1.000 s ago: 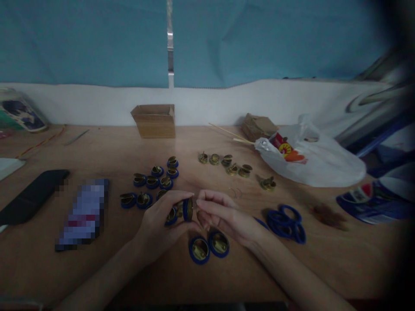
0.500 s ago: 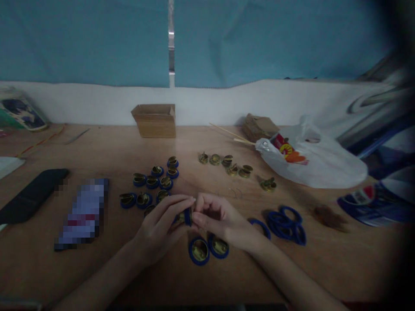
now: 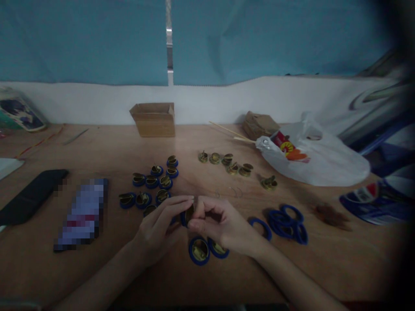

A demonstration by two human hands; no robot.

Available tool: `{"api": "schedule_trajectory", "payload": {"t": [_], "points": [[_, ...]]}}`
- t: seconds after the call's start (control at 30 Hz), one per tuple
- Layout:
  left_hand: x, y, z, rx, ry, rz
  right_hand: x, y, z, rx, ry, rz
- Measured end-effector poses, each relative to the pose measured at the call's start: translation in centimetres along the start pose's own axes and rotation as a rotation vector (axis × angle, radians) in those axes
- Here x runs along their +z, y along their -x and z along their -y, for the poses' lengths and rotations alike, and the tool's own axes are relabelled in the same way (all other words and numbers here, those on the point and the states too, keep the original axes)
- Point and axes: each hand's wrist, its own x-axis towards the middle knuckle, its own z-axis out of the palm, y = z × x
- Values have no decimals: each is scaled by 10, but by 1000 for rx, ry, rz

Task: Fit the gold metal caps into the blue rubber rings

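Between my two hands, near the table's middle, is a brass piece with a blue ring [image 3: 187, 214], standing on edge. My left hand [image 3: 158, 229] is closed round its left side. The fingertips of my right hand [image 3: 220, 222] pinch it from the right. Just below lie two brass pieces in blue rings, one of them fully visible [image 3: 199, 250]. Several more ringed brass pieces [image 3: 152, 181] stand in a group beyond my left hand. Farther off is a row of brass pieces without rings [image 3: 232, 168]. Loose blue rings [image 3: 281, 219] lie right of my right hand.
A cardboard box [image 3: 156, 122] stands by the wall. At the right are a white plastic bag [image 3: 327, 155], a brown packet [image 3: 260, 125] and a blue package [image 3: 376, 201]. A dark flat object [image 3: 34, 195] and a pixelated one [image 3: 82, 214] lie at the left.
The ringed piece between my hands has turned slightly, and its brass side now shows toward my right fingers. My right fingers have shifted a little on it. The view has moved slightly.
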Motion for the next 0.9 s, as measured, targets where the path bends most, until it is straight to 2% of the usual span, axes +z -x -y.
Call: {"api": "schedule_trajectory", "payload": {"t": [0.07, 0.2, 0.3, 0.43, 0.6, 0.9], "points": [[1, -4, -2, -96, 66, 11, 0, 0, 0, 6, 20, -13], [3, -10, -4, -376, 281, 134, -2, -2, 1, -13, 12, -89], [3, -11, -3, -484, 453, 202, -3, -3, 3, -34, 3, -116], [3, -10, -2, -529, 542, 239, -2, -5, 3, -12, -15, -114], [3, -12, -4, -528, 484, 297, 2, -5, -3, 52, 15, -164], [5, -14, -5, -555, 551, 288, 7, -5, -12, 59, 28, -210]]}}
